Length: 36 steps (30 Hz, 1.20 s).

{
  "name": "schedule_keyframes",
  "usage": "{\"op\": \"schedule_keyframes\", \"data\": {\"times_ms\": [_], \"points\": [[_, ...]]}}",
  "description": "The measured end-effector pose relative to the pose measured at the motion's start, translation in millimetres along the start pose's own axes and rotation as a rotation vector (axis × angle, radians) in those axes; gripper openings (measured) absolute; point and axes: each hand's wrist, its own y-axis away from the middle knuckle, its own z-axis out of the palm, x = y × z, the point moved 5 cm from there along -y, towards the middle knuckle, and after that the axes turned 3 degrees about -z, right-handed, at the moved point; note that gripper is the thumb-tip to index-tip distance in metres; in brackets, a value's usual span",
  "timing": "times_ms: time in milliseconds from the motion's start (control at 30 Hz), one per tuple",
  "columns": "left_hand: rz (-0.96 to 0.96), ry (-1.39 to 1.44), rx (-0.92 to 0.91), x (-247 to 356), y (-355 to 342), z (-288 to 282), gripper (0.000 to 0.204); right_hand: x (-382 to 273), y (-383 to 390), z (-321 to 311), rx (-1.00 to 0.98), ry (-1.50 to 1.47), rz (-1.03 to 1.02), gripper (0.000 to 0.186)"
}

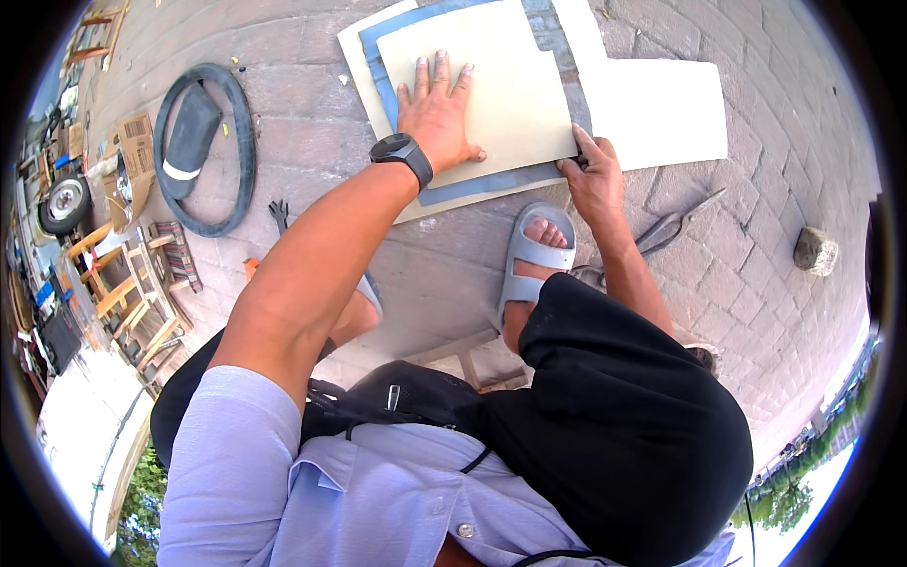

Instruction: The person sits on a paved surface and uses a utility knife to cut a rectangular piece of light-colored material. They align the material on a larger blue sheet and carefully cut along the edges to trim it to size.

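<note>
A cream sheet (515,104) with a stepped corner lies on top of a blue-grey sheet (505,182), and a larger pale sheet (661,113) shows beneath them and to the right. My left hand (436,123) rests flat on the cream sheet, fingers spread, with a black watch on the wrist. At that sheet's lower right corner, my right hand (595,175) has its thumb and fingers pinched together; whatever sits between them is too small to make out. A pair of shears (675,225) lies on the paving, partly behind my right forearm.
Brick paving (737,203) spreads around my sandalled feet. To the left lie a black rubber ring (244,156), a dark flat piece (194,132), a cardboard box (135,156), a small wheel (66,201) and wooden chair frames (132,298). A stone block (815,251) stands at the right.
</note>
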Motion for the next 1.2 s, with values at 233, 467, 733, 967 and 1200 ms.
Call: {"op": "schedule_keyframes", "data": {"times_ms": [233,467,733,967,1200], "points": [[-0.005,-0.027,0.009,-1,0,1,0.128,4,1,0,-0.007,-0.007,-0.041,0.06],[0.001,-0.045,0.024,-1,-1,4,0.129,6,1,0,-0.01,-0.026,-0.021,0.06],[0.021,-0.048,0.062,-2,-3,9,0.129,9,0,0,0.002,-0.008,-0.035,0.061],[0.058,-0.071,0.099,-5,-3,10,0.129,11,-1,2,0.027,-0.009,-0.076,0.06],[0.021,0.02,-0.075,5,2,-7,0.131,18,-2,4,0.016,0.042,-0.089,0.058]]}}
